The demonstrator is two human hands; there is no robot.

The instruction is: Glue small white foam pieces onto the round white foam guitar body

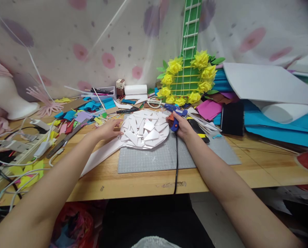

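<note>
A round white piece [143, 129] lies on a grey cutting mat [154, 160], its face covered with overlapping angular white shards. A long white strip [102, 156] runs from its lower left toward the table's front edge. My left hand [108, 129] is at the left rim of the round piece, fingers apart; whether the fingertips touch it I cannot tell. At the right rim my right hand [183, 127] grips a blue hot glue gun [175, 120], nozzle pointing left over the piece. Its black cord hangs down across the mat. Beside that hand lies a yellow-and-black tool [199, 131], partly covered.
A green paper guitar [188, 69] with yellow flowers stands at the back. Coloured paper scraps, scissors [154, 102] and a long dark blade [63, 143] lie around. Power strips [16, 158] with tangled cables fill the left; blue sheets [280, 124] and a white board [267, 81] stack right.
</note>
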